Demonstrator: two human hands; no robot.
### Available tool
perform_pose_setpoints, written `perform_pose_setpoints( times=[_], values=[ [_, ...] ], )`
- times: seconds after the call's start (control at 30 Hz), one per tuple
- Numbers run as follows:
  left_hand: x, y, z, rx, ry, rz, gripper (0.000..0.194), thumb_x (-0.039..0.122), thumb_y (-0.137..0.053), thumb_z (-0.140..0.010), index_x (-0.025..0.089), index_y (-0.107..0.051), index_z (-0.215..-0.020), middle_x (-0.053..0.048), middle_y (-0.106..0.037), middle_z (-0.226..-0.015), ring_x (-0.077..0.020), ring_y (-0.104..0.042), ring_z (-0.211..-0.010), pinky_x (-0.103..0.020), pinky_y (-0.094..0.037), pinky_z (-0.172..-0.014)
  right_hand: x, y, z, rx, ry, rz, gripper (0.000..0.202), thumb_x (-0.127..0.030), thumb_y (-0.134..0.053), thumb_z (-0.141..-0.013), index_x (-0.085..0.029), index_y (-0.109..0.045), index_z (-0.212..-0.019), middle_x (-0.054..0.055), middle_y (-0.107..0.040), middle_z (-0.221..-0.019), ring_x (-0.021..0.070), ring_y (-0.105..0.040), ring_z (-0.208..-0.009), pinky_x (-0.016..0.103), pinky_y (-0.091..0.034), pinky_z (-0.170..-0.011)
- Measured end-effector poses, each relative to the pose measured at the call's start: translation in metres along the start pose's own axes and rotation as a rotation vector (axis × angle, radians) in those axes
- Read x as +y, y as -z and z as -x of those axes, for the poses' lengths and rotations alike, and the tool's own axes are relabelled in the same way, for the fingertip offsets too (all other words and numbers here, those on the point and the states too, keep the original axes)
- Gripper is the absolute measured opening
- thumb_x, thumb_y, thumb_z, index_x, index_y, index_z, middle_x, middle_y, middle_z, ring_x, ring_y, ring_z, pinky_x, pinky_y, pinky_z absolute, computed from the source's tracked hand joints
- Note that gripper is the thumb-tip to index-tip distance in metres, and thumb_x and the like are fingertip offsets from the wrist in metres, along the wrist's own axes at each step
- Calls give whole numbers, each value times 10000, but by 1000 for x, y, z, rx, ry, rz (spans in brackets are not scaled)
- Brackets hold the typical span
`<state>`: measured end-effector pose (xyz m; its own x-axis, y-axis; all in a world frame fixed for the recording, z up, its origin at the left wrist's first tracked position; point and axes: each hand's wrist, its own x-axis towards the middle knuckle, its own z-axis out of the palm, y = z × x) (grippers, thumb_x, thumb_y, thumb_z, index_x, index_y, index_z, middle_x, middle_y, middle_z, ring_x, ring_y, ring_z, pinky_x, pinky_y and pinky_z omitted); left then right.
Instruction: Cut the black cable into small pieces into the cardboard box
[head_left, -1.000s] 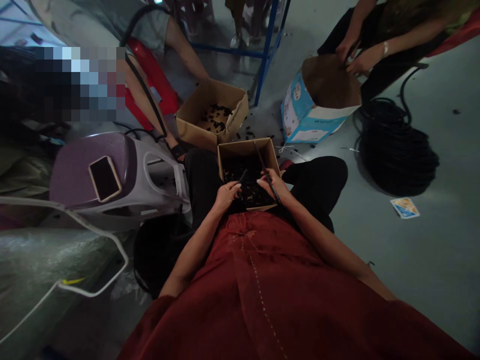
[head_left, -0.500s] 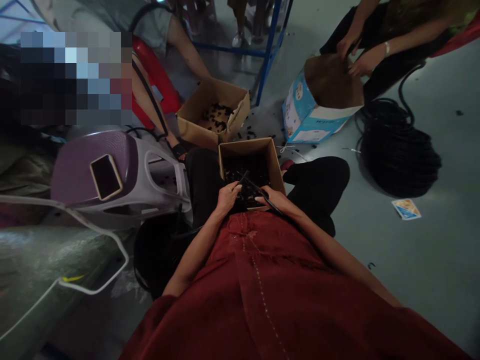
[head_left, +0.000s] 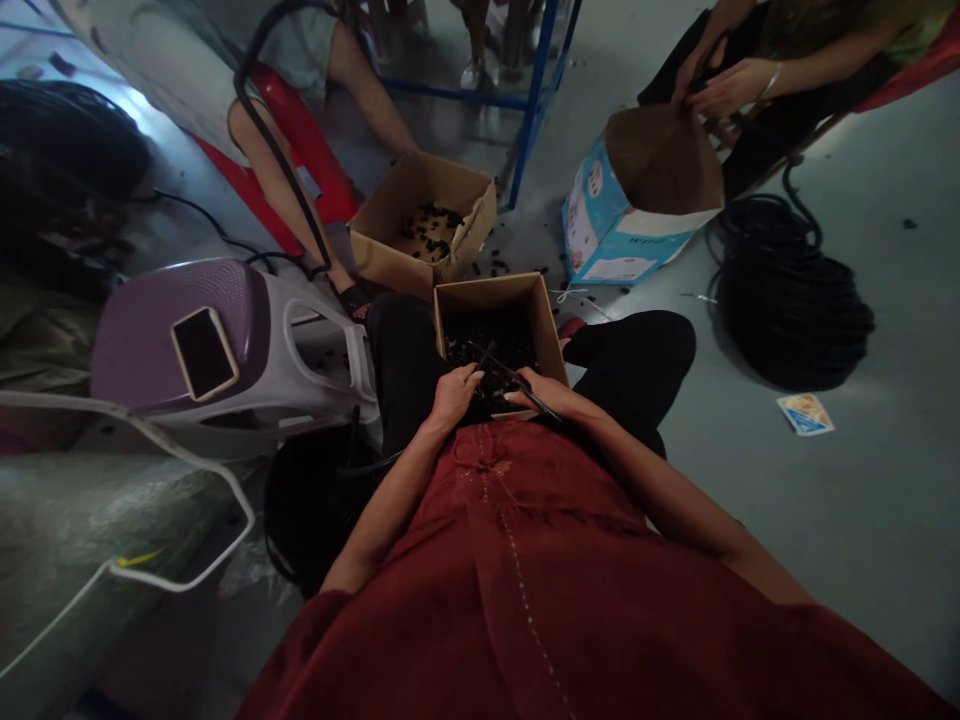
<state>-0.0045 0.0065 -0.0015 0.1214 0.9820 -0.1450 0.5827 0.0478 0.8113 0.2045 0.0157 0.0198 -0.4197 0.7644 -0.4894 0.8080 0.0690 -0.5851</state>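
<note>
Pinches a black piece [head_left: 487, 352] in the left hand [head_left: 453, 395], grips a slim dark item [head_left: 546, 409] in the right hand [head_left: 553, 392] — over 1 cardboard box [head_left: 550, 325]. Looks well along, with many small dark bits [head_left: 506, 340] inside — cannot tell the amount left.

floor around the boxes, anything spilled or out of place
Yes: small black pieces lie loose on the floor between the far cardboard box and the blue box; similar pieces lie inside the far box, so these look spilled.
</note>
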Motion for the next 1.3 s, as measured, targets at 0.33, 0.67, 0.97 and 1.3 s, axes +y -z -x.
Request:
perform_pose_setpoints(
  times=[0.33, 0.67, 0.97, 1.3],
  values=[
    [7, 0, 1, -142, 240, 388, 330, 292, -436, -851, 109, -593, -1076, -17, -606, -727, -61, -439, -493, -188, -345, -487, 4, -11, -2, 109, -2, 118, 396, -431, -510, -819, -180, -502, -1126, 108, -628, -1047, 233, -585, -942, 264, -402, -721],
    [5, 8, -9, -351, 318, 828, 327, 358, -568, -780, 93, -602, -969, -51, -618, -806, -50, -479, -561, -186, -408, -541, 5, -14, 2, 154, 36, 126, 350, -378, -500, -825, -177, -508, -1112, 93, -613, -1035, 213, -567, -928, 274, -399, -743],
    [4, -4, -8, -149, 171, 352, 355, 313, -490, -815, 109, -627, -1071, 11, -584, -656, -53, -405, -497, -180, -313, -488, 10, -15, 1, 74, 1, 72, 477, -477, -534, -801, -180, -483, -1171, 110, -608, -1084, 234, -575, -956, 276, -406, -741],
    [-1, -10, -7, -76, -25, -73, 278, 268, -471, -849, 143, -674, -992, -71, -677, -980, -171, -600, -903, -240, -421, -804, 6, -17, 3, 72, -3, 121, 448, -496, -493, -831, -165, -492, -1132, 140, -615, -1063, 240, -583, -948, 274, -401, -728]
  ],
)
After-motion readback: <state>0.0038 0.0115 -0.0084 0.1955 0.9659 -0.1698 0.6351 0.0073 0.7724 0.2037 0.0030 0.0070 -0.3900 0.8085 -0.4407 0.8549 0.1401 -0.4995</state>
